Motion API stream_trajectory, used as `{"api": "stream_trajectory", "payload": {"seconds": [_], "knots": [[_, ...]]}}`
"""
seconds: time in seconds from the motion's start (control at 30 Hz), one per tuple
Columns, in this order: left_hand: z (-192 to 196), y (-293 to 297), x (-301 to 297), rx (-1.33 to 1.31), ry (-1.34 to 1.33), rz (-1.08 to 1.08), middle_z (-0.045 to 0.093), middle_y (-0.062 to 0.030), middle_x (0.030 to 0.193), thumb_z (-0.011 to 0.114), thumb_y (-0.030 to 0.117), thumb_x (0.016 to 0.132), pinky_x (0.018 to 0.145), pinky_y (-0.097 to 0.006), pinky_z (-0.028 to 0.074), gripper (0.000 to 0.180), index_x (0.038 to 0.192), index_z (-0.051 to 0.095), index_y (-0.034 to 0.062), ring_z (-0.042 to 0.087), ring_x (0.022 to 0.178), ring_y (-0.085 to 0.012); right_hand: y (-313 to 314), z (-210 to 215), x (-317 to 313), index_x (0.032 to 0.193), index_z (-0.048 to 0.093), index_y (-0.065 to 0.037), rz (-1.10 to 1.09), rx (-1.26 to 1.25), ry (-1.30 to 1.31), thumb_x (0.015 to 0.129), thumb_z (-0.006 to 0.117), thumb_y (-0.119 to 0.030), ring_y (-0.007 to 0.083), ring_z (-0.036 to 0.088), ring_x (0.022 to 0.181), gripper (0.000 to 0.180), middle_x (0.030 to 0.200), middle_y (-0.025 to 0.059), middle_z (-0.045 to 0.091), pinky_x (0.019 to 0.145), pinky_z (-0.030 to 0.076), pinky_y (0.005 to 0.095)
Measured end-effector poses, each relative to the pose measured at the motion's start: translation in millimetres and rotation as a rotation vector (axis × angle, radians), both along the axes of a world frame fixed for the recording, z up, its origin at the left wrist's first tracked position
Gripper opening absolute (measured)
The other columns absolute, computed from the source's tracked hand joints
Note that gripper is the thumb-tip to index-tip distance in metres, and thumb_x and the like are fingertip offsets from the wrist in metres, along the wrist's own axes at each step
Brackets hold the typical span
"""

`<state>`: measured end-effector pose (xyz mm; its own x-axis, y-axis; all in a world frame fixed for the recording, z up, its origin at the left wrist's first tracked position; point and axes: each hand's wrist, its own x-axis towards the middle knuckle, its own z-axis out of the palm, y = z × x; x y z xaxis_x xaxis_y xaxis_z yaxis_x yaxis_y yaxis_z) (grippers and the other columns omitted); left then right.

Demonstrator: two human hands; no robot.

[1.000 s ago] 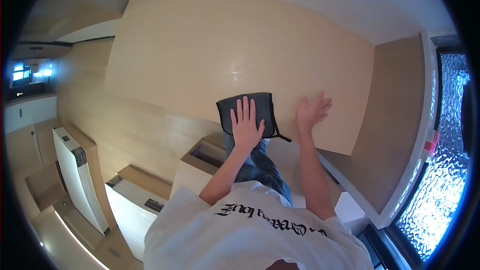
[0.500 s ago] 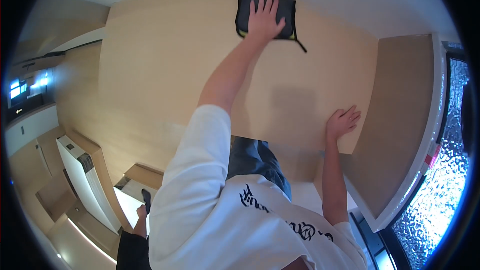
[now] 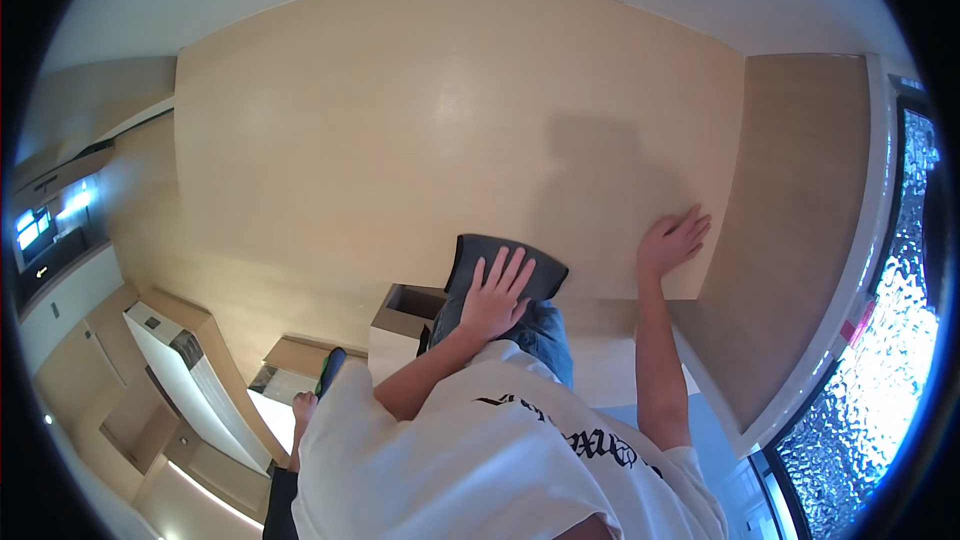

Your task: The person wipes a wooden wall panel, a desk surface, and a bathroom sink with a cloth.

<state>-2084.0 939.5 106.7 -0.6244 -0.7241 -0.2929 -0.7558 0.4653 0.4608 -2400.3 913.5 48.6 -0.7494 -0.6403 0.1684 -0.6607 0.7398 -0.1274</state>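
Note:
A dark grey cloth (image 3: 540, 270) lies at the near edge of the light wooden surface (image 3: 350, 140), just in front of my body. Flat on top of it rests my left hand (image 3: 492, 302), fingers spread, not wrapped round it. My right hand (image 3: 675, 243) leans on the same surface near the right side panel; its fingers are stretched out and nothing shows in them. Part of the cloth is hidden under my left hand.
An upright wooden panel (image 3: 790, 190) and a bright textured window (image 3: 850, 410) border the right. An open-topped box or drawer (image 3: 408, 308) stands left of my legs. At lower left, another person's hand (image 3: 304, 406) holds a dark item with a green edge.
My left hand has drawn the cloth from the far edge of the surface to the near edge by my body. The right hand has stayed nearly in place.

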Motion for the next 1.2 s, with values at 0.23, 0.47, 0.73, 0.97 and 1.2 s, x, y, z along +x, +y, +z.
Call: {"api": "stream_trajectory", "payload": {"seconds": [0.23, 0.47, 0.73, 0.97, 1.2], "knots": [[-24.8, -226.4, -81.2, -0.432, 0.021, 0.189, 0.024, -0.0162, 0.158, 0.059, 0.044, 0.086, 0.114, -0.057, 0.019, 0.078, 0.15, 0.031, 0.0079, 0.022, 0.145, -0.0345, 4.9, 10.4, 4.0, 0.148, 0.033, -0.005, 0.034, 0.01, -0.051, 0.095, 0.043, -0.025, 0.0373, 0.019, 0.146, 0.057, 0.155, 0.024, 0.024, 0.116, 0.013, 0.0531], [-55.5, -342.0, -149.8, -0.774, -0.053, 0.209, 0.031, -0.0164, 0.154, 0.047, 0.052, 0.093, 0.112, -0.059, 0.02, 0.068, 0.146, 0.039, 0.0091, 0.026, 0.142, -0.0375, -10.1, 11.4, 3.1, 0.147, 0.034, -0.005, 0.058, -0.032, -0.03, 0.093, 0.044, -0.026, 0.0382, 0.021, 0.145, 0.058, 0.154, 0.025, 0.027, 0.116, 0.014, 0.0534], [-5.3, -44.9, -78.2, -0.025, 0.036, -0.082, 0.022, -0.0159, 0.158, 0.058, 0.044, 0.087, 0.113, -0.061, 0.017, 0.075, 0.149, 0.034, 0.0094, 0.017, 0.146, -0.0363, 1.7, 7.0, 0.1, 0.148, 0.035, -0.007, 0.04, -0.042, -0.009, 0.092, 0.047, -0.024, 0.0382, 0.022, 0.144, 0.06, 0.154, 0.0252, 0.027, 0.115, 0.015, 0.0546], [-11.6, -104.9, -102.3, -0.167, 0.07, -0.024, 0.021, -0.0117, 0.159, 0.059, 0.045, 0.087, 0.115, -0.057, 0.017, 0.077, 0.152, 0.03, 0.0128, 0.017, 0.147, -0.0327, -1.1, 5.2, 2.8, 0.148, 0.034, -0.006, 0.042, -0.051, -0.003, 0.089, 0.049, -0.024, 0.0398, 0.022, 0.144, 0.064, 0.154, 0.0266, 0.026, 0.113, 0.017, 0.0588], [-38.1, -299.8, -195.4, -0.574, 0.112, 0.273, 0.023, -0.0175, 0.157, 0.055, 0.044, 0.089, 0.113, -0.06, 0.019, 0.073, 0.149, 0.034, 0.0068, 0.021, 0.144, -0.0372, 0.7, 3.4, 4.2, 0.148, 0.035, -0.007, 0.048, -0.025, 0.054, 0.091, 0.048, -0.025, 0.0389, 0.021, 0.144, 0.061, 0.154, 0.025, 0.027, 0.115, 0.017, 0.055]]}}
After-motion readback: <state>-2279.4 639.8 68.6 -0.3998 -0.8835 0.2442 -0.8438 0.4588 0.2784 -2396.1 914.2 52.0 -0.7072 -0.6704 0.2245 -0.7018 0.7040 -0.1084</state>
